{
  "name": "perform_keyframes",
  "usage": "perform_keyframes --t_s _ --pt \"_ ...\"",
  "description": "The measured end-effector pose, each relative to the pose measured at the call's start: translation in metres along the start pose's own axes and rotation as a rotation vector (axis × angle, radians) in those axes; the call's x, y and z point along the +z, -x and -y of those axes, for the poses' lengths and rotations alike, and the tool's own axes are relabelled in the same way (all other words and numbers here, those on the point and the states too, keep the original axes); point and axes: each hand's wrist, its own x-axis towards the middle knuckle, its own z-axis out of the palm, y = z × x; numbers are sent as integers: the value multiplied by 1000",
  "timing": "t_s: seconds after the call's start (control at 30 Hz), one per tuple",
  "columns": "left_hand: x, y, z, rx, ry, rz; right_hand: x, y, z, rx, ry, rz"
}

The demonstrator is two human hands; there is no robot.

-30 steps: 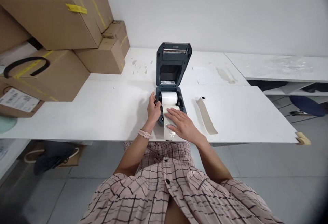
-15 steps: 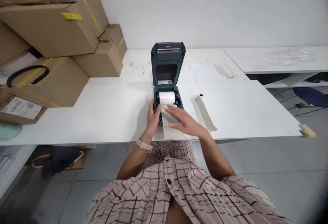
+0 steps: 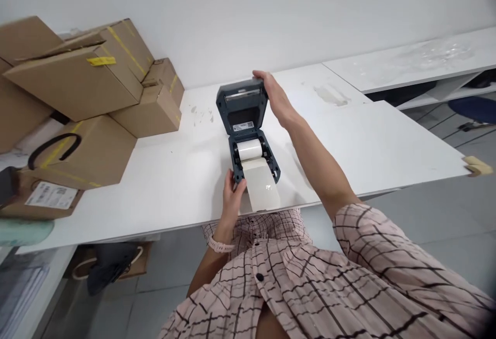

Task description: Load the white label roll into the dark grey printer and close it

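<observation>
A dark grey label printer (image 3: 275,170) stands on the white table with its lid (image 3: 242,116) raised. Inside its base sits a white label roll (image 3: 249,149). From the roll a pale strip of label paper (image 3: 260,184) runs over the front and down to the table edge. My left hand (image 3: 232,197) is closed around the printer's front left corner, thumb on top. At the lid's upper right edge, my right hand (image 3: 276,96) has its fingers over the top. The lid leans forward a little, still well apart from the base.
Cardboard boxes (image 3: 104,78) are stacked on the left of the table (image 3: 166,189). A green roll (image 3: 25,231) lies at the near left. Clear plastic (image 3: 445,55) lies on the far right surface. A yellowish block (image 3: 478,165) sits at the table's right corner.
My right hand has left the label strip and moved up to the lid, which now tilts further forward. My left hand has slid nearer the front corner. My right arm now hides the loose curled strip.
</observation>
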Motion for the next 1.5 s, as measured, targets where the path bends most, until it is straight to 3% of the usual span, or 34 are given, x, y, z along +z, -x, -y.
perform_keyframes --t_s 0.1,0.2,0.33,0.47,0.6,0.7,0.9,1.0,1.1,1.2,1.3,1.4,1.5 --pt "-10 -1 -6 37 47 -128 4 80 14 -16 119 -45" --pt "-9 -7 -16 115 81 -201 20 149 11 -12 199 -96" --pt "13 -11 -19 94 115 -171 43 198 -12 82 219 -153" --pt "30 -7 -18 49 204 -80 52 205 -40 284 103 -171" --pt "28 -4 -16 90 143 -85 52 205 -61 459 -177 33" --pt "25 -5 -10 123 108 -99 52 208 -65 475 -221 74" --pt "27 -13 0 205 47 -168 58 209 -58 415 -226 -59" --pt "26 -11 -1 204 54 -132 59 208 -59 396 -199 -47" --pt "20 9 5 156 -20 -129 58 208 -62 395 -146 16" --pt "16 40 19 106 -211 -236 58 208 -64 395 -172 8" --pt "16 57 25 -35 -254 -83 59 208 -66 387 -211 -42" --pt "20 52 13 -229 -33 122 61 208 -68 390 -237 -60" --pt "23 42 -4 -246 107 150 61 208 -69 399 -261 -51"
